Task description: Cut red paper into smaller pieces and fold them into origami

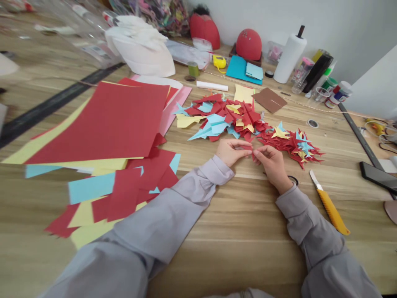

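Between my two hands is a small piece of red paper (247,147), mostly covered by the fingers. My left hand (232,152) pinches its left side, and my right hand (272,164) pinches it from the right, thumb and forefinger pressed together. Just beyond them lies a pile of folded red, blue and yellow paper pieces (221,118). A second pile of pointed paper stars (288,142) lies past my right hand. Large red sheets (124,118) are stacked at the left, with smaller cut pieces (124,192) nearer my left sleeve.
A yellow-handled knife (331,209) lies right of my right forearm, its blade pointing away. A dark phone (378,177) is at the right edge. Along the back stand a white roll (290,58), bottles, a yellow tape measure (219,61) and a red dome (249,44).
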